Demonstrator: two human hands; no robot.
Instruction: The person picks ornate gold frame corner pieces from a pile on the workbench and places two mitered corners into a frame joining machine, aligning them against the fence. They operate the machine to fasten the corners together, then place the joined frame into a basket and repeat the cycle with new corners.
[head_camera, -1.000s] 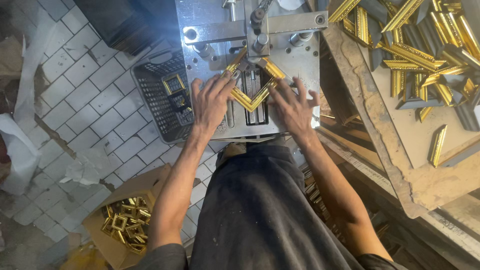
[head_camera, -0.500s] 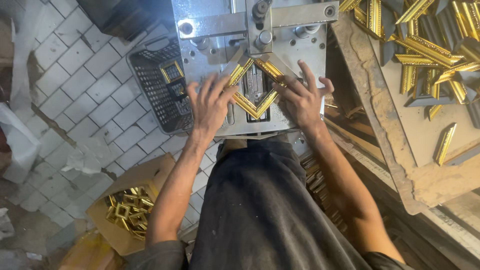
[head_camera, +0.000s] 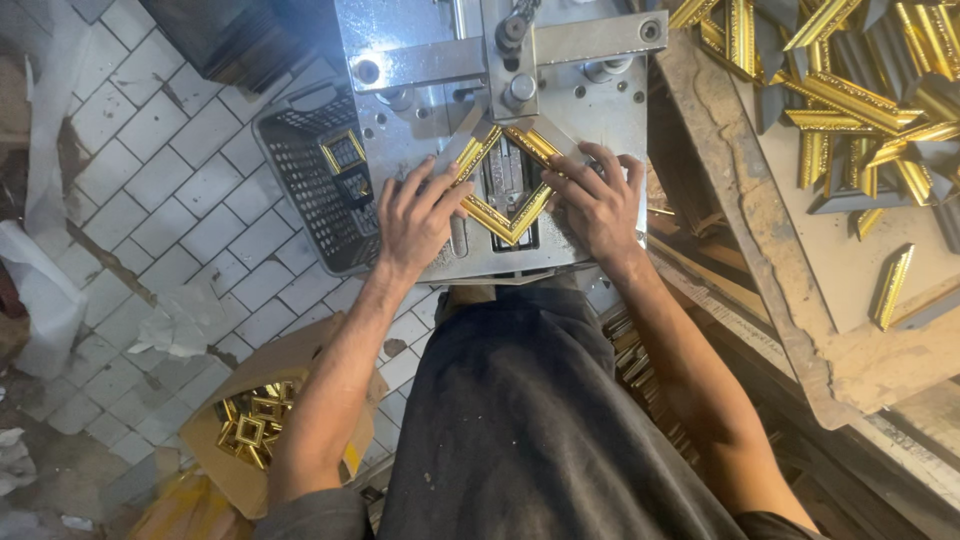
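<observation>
On the metal table (head_camera: 600, 100), left hand (head_camera: 418, 215) and right hand (head_camera: 595, 205) press flat, fingers spread, beside the gold frame (head_camera: 503, 190), basket (head_camera: 310, 190) close left.

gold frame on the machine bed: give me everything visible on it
The gold frame is a small square of ornate gilt moulding, mitred at the corners, looking like painted wood or plastic. It lies flat on the grey metal machine bed, turned so one corner points at the person, under the clamp head. The left hand presses its left side, the right hand its right side. The far corner is partly hidden by the clamp.
</observation>
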